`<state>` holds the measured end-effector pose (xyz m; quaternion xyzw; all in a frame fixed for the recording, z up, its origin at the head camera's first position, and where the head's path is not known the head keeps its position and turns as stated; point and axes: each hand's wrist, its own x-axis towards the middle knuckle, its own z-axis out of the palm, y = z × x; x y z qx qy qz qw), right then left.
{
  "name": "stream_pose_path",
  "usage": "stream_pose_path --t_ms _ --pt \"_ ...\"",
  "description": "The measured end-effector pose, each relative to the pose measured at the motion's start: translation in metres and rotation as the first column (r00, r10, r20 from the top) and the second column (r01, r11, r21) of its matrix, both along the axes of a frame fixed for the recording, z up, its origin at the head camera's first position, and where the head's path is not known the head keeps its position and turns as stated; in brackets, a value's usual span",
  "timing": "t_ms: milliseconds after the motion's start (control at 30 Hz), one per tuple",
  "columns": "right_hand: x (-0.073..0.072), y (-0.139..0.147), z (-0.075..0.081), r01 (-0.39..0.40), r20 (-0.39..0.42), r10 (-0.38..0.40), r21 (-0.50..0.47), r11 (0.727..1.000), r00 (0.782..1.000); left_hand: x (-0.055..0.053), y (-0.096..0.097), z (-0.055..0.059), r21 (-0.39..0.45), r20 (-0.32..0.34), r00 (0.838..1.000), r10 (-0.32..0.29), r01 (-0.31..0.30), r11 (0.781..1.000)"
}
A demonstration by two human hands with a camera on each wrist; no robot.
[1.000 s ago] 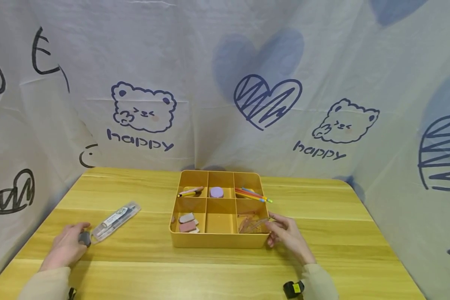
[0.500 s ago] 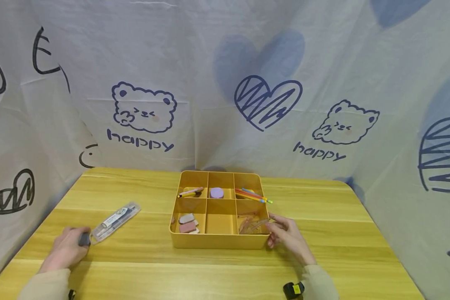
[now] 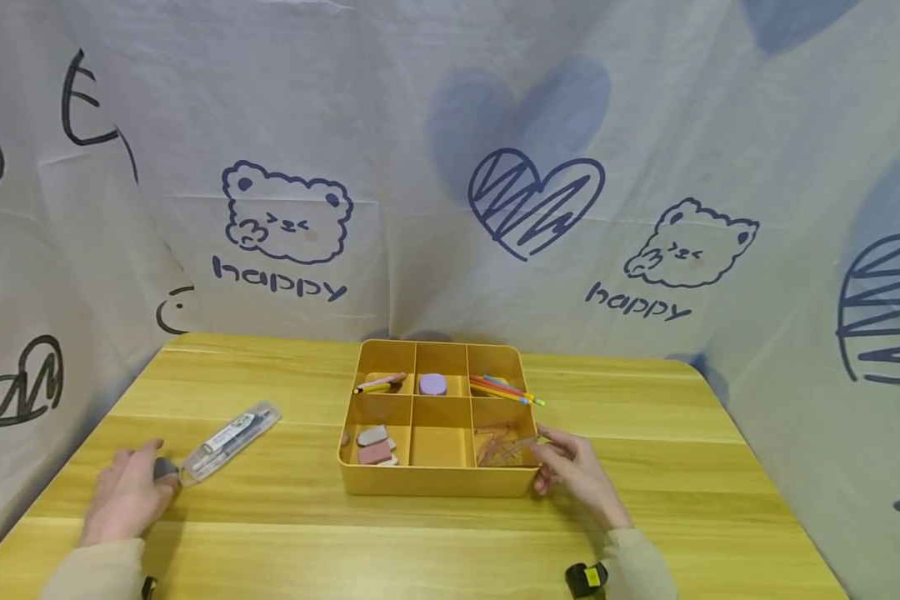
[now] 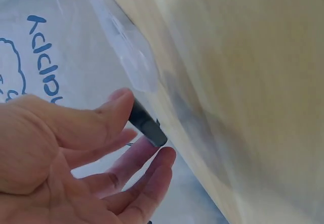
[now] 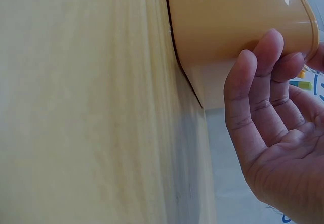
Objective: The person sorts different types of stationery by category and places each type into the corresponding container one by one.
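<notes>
In the head view my left hand is low over the table at the left, beside a clear plastic case with dark items inside. Between its thumb and fingers it pinches a small dark grey object with a smooth, rounded end; its kind does not show. My right hand holds the front right corner of a yellow six-compartment organizer box, fingertips against the outer wall and thumb at the rim. Erasers, clear rulers, pencils, pens and a lilac rounded item lie in it.
The wooden table ends at a white cloth printed with bears and hearts, which hangs behind it and at both sides. A black wrist strap piece shows by the right sleeve.
My left hand has shifted slightly left and up with the dark grey object, and its fingers are more spread. The right hand and the box keep their place.
</notes>
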<state>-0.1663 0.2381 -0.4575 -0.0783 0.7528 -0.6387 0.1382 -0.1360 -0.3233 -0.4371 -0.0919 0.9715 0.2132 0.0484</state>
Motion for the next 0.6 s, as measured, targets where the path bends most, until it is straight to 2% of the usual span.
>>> stream_pose_path --t_ms 167,300,400,600 --pt "0.0 0.0 0.0 0.002 0.004 -0.002 0.001 1.0 1.0 0.001 0.008 0.004 0.032 -0.084 0.996 0.043 -0.04 0.999" --pt "0.001 0.0 0.001 0.001 0.001 -0.001 0.005 1.0 1.0 0.003 0.018 0.008 0.039 -0.188 0.981 0.054 -0.048 0.998" --pt "0.0 0.0 0.001 0.0 -0.001 0.0 0.006 1.0 1.0 0.005 0.028 0.01 0.037 -0.278 0.96 0.042 -0.033 0.999" --pt "0.001 -0.001 0.001 0.0 0.003 0.0 0.008 1.0 1.0 0.007 0.048 0.013 0.055 -0.415 0.91 -0.012 0.038 0.998"
